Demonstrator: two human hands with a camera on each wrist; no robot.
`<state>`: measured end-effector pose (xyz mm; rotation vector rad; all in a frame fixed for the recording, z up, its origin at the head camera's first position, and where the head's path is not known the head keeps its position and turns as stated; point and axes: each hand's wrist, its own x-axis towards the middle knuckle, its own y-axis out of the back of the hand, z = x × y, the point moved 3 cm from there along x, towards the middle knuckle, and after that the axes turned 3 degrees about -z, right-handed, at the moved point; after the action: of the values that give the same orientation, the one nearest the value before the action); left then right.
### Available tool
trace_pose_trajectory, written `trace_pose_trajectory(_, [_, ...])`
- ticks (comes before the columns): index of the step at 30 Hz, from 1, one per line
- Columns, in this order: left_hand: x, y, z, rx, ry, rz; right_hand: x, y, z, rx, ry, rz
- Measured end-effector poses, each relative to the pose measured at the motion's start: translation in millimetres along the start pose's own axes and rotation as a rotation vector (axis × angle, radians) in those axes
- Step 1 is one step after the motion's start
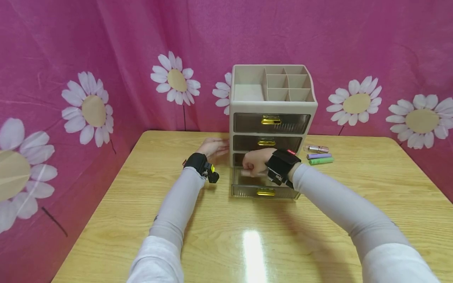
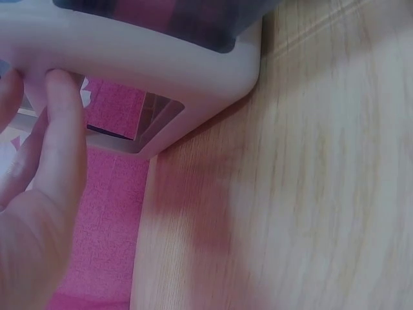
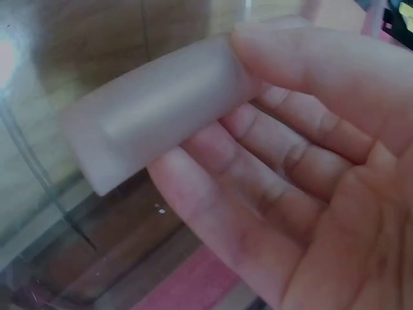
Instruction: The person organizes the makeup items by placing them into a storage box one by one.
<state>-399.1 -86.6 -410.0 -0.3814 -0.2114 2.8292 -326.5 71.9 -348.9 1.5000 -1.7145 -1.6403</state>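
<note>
A cream desktop organizer (image 1: 274,106) with smoky see-through drawers and gold handles stands on the table. Its bottom drawer (image 1: 247,191) is pulled out toward me. Over that drawer my right hand (image 1: 257,159) pinches a small, pale pinkish tube (image 3: 161,106) between thumb and fingers. In the right wrist view the tube is blurred, with its kind not clear, and the clear drawer shows behind it. My left hand (image 1: 212,146) touches the organizer's left side, its fingers extended. Seen from the left wrist, the fingertips (image 2: 61,81) are against the cream frame beside a side opening.
Right of the organizer lie a lipstick-like tube (image 1: 318,149), a lilac tube (image 1: 318,156) and a green tube (image 1: 321,160). Divided compartments (image 1: 288,82) form the organizer's top. A pink curtain (image 1: 198,35) with daisies hangs behind the wooden table (image 1: 170,165).
</note>
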Motion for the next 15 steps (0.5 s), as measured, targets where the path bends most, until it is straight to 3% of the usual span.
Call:
trace_pose_trajectory(3, [-23.0,-11.1,14.8,0.014,0.018,0.006,5.7,-4.6,1.0,-0.009,0.009,-0.005])
trace_pose_trajectory(7, [-36.3,-15.6,23.3,0.001,0.017,-0.011,16.4,-9.2,7.5,-0.031,-0.003,-0.019])
trace_pose_trajectory(10, [-29.5,-12.1,19.0,-0.002,0.004,-0.004,24.7,-16.8,17.2,-0.085,0.007,-0.003])
trace_pose_trajectory(12, [-23.3,-9.4,14.2,-0.007,-0.011,-0.012,43.6,-34.3,52.2,-0.062,0.075,0.014])
trace_pose_trajectory(14, [-14.5,-5.5,7.5,-0.020,-0.019,-0.015,55.3,-45.0,72.1,-0.047,0.058,-0.002])
trace_pose_trajectory(15, [0.4,2.4,-2.2,-0.045,-0.049,-0.050,59.9,-48.0,79.9,-0.020,0.035,-0.014])
